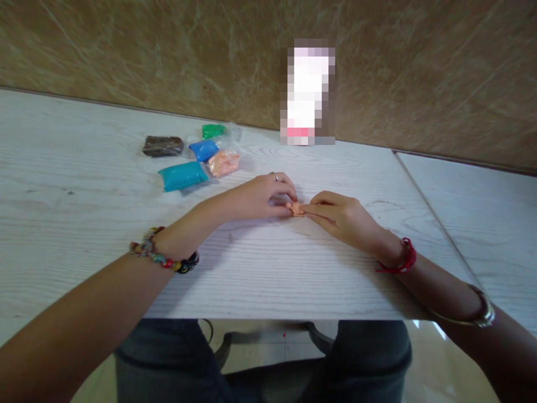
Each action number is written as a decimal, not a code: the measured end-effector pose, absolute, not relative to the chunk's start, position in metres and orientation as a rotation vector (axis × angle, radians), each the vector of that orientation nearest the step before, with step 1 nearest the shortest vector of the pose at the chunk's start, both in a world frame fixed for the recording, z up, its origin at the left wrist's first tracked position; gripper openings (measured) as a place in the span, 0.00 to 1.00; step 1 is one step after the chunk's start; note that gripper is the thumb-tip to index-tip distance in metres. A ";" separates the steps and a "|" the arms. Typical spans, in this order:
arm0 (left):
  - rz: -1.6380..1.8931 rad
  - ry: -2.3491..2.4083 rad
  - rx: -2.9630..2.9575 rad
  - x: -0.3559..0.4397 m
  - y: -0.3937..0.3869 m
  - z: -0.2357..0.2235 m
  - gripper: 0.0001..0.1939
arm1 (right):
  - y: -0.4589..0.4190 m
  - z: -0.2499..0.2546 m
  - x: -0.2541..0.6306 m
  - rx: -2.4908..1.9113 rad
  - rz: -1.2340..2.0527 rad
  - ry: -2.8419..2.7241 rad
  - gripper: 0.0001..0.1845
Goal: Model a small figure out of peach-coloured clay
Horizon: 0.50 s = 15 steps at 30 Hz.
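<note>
A small lump of orange clay point(296, 209) lies on the white wood-grain table point(268, 268), pinched from both sides. My left hand point(264, 196), with a ring on one finger, grips its left end with curled fingers. My right hand point(338, 215) pinches its right end between thumb and forefinger. Both forearms rest on the table, with a bead bracelet on the left wrist and a red thread on the right.
Several wrapped clay packs lie at the back left: brown point(163, 146), green point(213, 131), blue point(203, 150), turquoise point(183, 176) and peach point(224, 163). A blurred white object point(307, 92) stands against the brown marble wall. A second table point(482, 207) adjoins on the right.
</note>
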<state>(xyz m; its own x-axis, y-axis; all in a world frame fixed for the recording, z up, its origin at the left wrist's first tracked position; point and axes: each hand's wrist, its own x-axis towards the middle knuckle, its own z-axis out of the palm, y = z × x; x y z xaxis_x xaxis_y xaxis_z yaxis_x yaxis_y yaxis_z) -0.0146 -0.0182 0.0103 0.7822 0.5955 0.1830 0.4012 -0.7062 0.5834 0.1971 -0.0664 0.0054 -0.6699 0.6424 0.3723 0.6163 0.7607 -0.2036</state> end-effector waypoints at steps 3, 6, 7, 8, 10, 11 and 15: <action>0.472 0.742 2.477 -0.016 -0.017 0.010 0.16 | -0.066 0.005 0.198 -0.951 0.012 -2.558 0.16; 0.430 0.749 2.510 -0.017 -0.017 0.010 0.17 | -0.067 0.006 0.197 -0.966 -0.102 -2.599 0.17; 0.420 0.755 2.510 -0.017 -0.016 0.010 0.17 | -0.068 0.007 0.197 -0.962 -0.142 -2.609 0.17; 0.416 0.763 2.504 -0.017 -0.016 0.010 0.16 | -0.068 0.007 0.196 -0.955 -0.180 -2.620 0.17; 0.412 0.772 2.490 -0.018 -0.015 0.010 0.14 | -0.069 0.009 0.193 -0.948 -0.223 -2.647 0.17; 0.411 0.773 2.487 -0.018 -0.014 0.010 0.13 | -0.070 0.009 0.192 -0.955 -0.214 -2.658 0.17; 0.421 0.756 2.503 -0.019 -0.011 0.008 0.12 | -0.070 0.008 0.190 -1.017 -0.042 -2.640 0.17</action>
<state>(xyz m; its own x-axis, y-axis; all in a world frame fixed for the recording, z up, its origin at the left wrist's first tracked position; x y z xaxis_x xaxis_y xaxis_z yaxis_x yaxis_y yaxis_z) -0.0193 -0.0110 0.0084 0.7993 0.5826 0.1474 0.4318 -0.7274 0.5333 0.1903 -0.0699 0.0078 -0.6995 0.6498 0.2973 0.6589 0.7476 -0.0836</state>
